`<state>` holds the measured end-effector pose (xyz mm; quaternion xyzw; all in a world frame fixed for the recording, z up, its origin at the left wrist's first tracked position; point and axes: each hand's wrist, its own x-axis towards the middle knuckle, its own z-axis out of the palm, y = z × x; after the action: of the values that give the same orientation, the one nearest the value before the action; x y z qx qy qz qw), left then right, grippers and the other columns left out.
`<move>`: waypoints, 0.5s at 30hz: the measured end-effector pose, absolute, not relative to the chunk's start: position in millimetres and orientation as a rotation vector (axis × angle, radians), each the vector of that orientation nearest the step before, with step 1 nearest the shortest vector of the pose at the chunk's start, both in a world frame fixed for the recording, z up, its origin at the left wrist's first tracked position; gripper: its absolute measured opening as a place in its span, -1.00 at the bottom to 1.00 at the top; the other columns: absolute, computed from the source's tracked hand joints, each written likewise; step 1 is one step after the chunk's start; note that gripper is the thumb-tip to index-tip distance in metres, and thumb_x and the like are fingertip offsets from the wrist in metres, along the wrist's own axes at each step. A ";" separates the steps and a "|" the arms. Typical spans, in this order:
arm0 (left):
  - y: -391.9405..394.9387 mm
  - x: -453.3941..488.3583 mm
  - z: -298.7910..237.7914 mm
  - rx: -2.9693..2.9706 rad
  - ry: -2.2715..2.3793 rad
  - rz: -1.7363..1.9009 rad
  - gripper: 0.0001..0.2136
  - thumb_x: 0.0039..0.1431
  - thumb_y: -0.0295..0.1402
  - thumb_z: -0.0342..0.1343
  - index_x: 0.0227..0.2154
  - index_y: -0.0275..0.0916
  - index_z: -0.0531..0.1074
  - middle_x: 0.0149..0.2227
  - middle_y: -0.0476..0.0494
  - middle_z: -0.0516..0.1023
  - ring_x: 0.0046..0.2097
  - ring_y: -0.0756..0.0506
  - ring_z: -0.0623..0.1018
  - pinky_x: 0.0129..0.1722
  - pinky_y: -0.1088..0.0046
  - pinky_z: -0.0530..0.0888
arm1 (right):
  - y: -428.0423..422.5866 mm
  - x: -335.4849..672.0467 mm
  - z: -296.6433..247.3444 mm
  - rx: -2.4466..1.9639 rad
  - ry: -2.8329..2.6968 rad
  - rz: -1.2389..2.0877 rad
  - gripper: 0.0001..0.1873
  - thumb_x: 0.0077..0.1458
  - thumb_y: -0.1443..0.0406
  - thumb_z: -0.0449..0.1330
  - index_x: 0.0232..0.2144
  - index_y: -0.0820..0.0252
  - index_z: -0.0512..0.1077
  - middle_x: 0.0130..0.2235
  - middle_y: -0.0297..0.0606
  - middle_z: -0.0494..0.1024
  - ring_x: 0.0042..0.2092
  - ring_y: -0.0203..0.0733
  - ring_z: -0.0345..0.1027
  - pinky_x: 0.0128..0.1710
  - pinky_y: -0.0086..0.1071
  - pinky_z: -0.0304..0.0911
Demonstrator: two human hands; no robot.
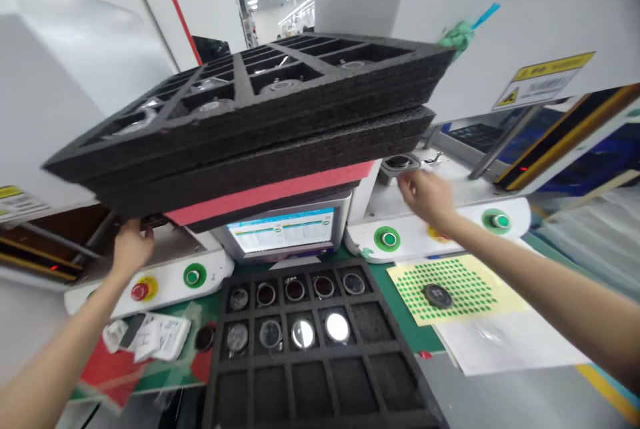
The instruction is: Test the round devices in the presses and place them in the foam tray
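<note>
My left hand (pixel 133 247) reaches into the left machine under the foam trays, fingers curled beside a dark round part (pixel 154 221). What those fingers hold is hidden. At the right machine, my right hand (pixel 427 197) is closed at the front edge of a grey fixture (pixel 387 174). A dark round watch case (pixel 399 161) lies in that fixture; whether my blurred fingertips grip anything is unclear. Between my arms lies a black foam tray (pixel 295 372). Several round watch cases (pixel 295 289) fill its two back rows, except the rightmost pocket of the second row.
A stack of black foam trays (pixel 260 142) overhangs the monitor (pixel 280 232). Green buttons (pixel 389 239) and a red stop button (pixel 141 291) line the machine fronts. A black disc (pixel 437 295) rests on a sheet of green dots (pixel 463 279). White packets (pixel 160 335) lie left.
</note>
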<state>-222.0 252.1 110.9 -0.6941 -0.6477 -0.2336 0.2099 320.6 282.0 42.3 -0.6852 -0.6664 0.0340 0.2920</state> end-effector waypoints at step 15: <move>18.7 -210.6 9.7 -2.328 -1.900 -0.304 -0.77 0.14 -0.53 -0.01 -0.24 -0.20 0.50 -0.17 -0.22 0.62 -0.10 -0.20 0.60 -0.12 0.26 0.58 | 215.4 96.6 -9.9 -1.876 -2.661 0.275 -0.69 0.25 0.22 0.19 -0.04 0.31 0.39 -0.04 -0.12 0.46 -0.09 -0.11 0.42 -0.10 -0.15 0.40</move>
<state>-210.6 18.7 9.7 -0.7694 -0.6279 -0.1004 0.0605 96.6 215.4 -9.9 -0.5730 -0.8128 0.0840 -0.0629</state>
